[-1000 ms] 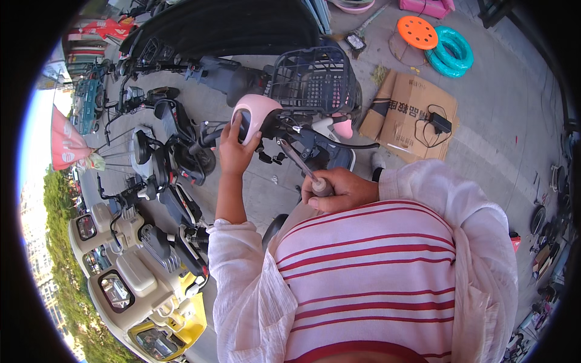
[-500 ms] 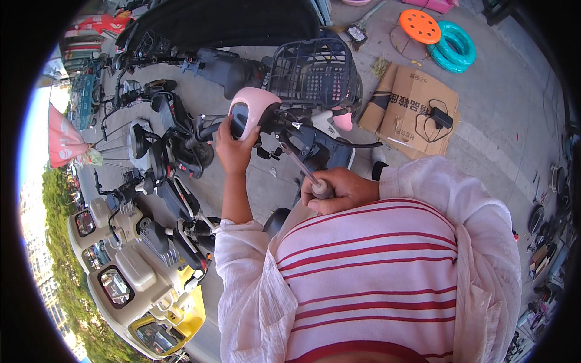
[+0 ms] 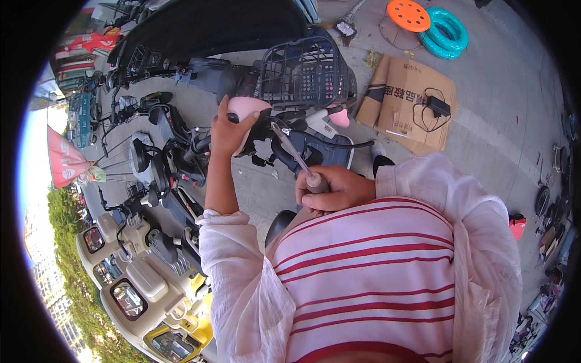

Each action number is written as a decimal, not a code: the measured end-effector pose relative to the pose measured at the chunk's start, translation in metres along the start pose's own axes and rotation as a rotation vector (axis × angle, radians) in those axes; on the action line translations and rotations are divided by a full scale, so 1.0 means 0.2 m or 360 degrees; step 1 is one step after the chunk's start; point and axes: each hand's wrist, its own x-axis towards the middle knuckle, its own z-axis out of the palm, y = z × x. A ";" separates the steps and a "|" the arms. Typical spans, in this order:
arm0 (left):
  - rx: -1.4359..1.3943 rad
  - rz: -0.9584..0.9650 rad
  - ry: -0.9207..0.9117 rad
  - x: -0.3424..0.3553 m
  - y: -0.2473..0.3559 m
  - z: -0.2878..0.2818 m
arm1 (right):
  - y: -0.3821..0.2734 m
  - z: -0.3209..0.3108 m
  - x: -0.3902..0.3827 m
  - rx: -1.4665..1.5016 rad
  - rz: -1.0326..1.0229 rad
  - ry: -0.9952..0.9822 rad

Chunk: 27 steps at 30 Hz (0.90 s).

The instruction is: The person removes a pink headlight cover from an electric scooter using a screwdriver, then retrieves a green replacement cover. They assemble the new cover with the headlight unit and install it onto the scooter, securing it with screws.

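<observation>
My left hand (image 3: 227, 132) grips a glossy pink cover (image 3: 249, 107) at the scooter's handlebar, thumb on its right side and fingers over its left. A small dark opening shows between thumb and fingers; the cover's far side is hidden. My right hand (image 3: 339, 189) is closed around the handle of a screwdriver (image 3: 298, 158), close to my belly. Its shaft slants up and left, its tip near the dark middle of the handlebar; I cannot tell whether it touches. A black brake lever (image 3: 351, 144) reaches out to the right, beyond the screwdriver.
Ahead is a black wire basket (image 3: 305, 72). Flattened cardboard (image 3: 411, 100) lies at the right, a black charger (image 3: 438, 107) with its cord on top. Past it are an orange stool (image 3: 408, 15) and teal rings (image 3: 445, 36). Parked scooters and a beige-yellow vehicle (image 3: 142, 272) crowd the left.
My left hand has turned the pink cover, so its dark oval window is mostly out of sight. The right hand still holds the screwdriver, slightly shifted left. The whole view has moved a little.
</observation>
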 end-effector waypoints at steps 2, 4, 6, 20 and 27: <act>0.0088 -0.0132 -0.0109 0.05 0.05 -0.01 | -0.09 -0.02 -0.03 0.0401 0.0123 0.0175; 0.0083 -0.0243 -0.0185 0.06 0.10 -0.01 | -0.18 -0.14 -0.04 0.0470 -0.0066 0.0342; 0.0157 -0.0295 -0.0227 0.05 0.14 -0.02 | -0.28 -0.30 -0.05 0.0396 -0.0147 0.0526; 0.0109 -0.0261 -0.0316 0.13 0.11 0.00 | 0.43 -0.77 0.79 -0.1212 -0.0217 0.0668; -0.1049 -0.0820 0.0045 -0.05 -0.19 -0.07 | 0.46 -0.76 0.86 -0.1350 -0.0252 0.0565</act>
